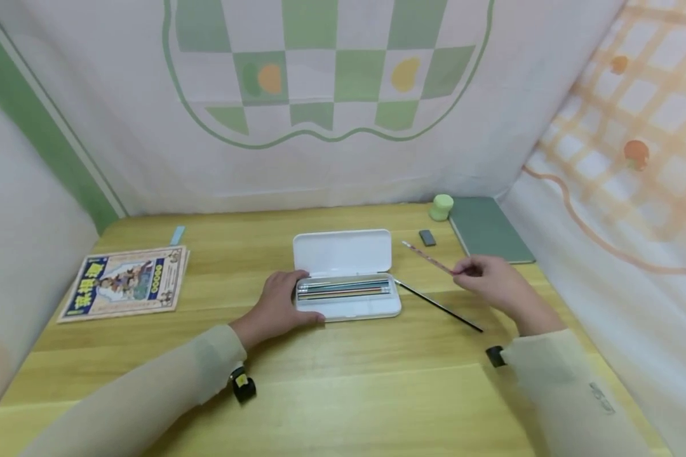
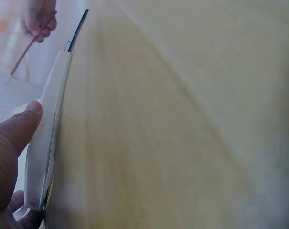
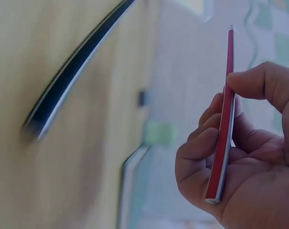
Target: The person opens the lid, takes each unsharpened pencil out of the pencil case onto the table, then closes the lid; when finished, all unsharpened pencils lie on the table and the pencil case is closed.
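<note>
A white pencil case (image 1: 349,309) lies with its lid raised and several pencils (image 1: 343,290) inside. My left hand (image 1: 277,303) grips its left end, the thumb along the front edge and the fingers round the back corner. In the left wrist view the thumb presses the case's white side (image 2: 48,114). To the right, above the table, my right hand (image 1: 488,282) pinches a red pencil (image 1: 429,257) between thumb and fingers. In the right wrist view the red pencil (image 3: 223,133) slants across the curled fingers. A black pencil (image 1: 440,306) lies between the case and that hand.
A grey eraser (image 1: 427,238), a light green round container (image 1: 441,207) and a dark green notebook (image 1: 488,228) are at the back right. On the left are booklets (image 1: 126,282) and a light blue strip (image 1: 177,235). Cloth-covered walls (image 1: 331,171) border the table.
</note>
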A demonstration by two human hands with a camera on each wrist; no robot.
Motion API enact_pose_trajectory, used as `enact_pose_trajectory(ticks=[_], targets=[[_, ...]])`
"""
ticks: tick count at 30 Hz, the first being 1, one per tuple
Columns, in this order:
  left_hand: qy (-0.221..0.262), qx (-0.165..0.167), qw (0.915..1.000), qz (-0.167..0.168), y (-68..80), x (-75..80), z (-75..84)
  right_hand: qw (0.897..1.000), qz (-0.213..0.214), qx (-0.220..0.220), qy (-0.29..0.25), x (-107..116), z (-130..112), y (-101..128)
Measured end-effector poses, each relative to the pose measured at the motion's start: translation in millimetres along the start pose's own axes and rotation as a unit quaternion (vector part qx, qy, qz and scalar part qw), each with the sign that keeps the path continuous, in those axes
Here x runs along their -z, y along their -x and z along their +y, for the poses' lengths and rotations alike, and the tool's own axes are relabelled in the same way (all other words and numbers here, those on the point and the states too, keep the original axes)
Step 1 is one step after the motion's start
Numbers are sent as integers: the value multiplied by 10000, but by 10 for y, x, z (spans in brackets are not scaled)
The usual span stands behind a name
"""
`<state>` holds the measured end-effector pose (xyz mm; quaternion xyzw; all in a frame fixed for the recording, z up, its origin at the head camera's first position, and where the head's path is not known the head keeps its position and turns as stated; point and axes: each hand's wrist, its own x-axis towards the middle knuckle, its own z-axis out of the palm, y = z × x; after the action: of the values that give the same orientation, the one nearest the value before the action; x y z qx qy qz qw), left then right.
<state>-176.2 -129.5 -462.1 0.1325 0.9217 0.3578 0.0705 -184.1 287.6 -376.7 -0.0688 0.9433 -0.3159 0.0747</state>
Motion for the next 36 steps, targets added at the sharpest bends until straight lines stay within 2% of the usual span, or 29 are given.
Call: enact_pose_trajectory(ticks=[3,8,17,24,32,36], targets=[[23,-15,10000,41,11,-4,-12,9996,25,-291,48,36,254,-40],[71,-6,10000,37,17,-17,-23,9976,-425,-460,278,-83,438,-174],[125,23,9999,65,24,-17,-9,9965,-679,-355,344,-178,309,-278],[196,-157,9996,100,22,-4,34,9938,-900,-436,486,-191,243,-207],[163,-71,9998,75,31,44,44,9939,-929,-367,468,-214,169,-132],[144,-55,9999,57,33,30,37,9951,-768,-392,474,-278,101,-154]])
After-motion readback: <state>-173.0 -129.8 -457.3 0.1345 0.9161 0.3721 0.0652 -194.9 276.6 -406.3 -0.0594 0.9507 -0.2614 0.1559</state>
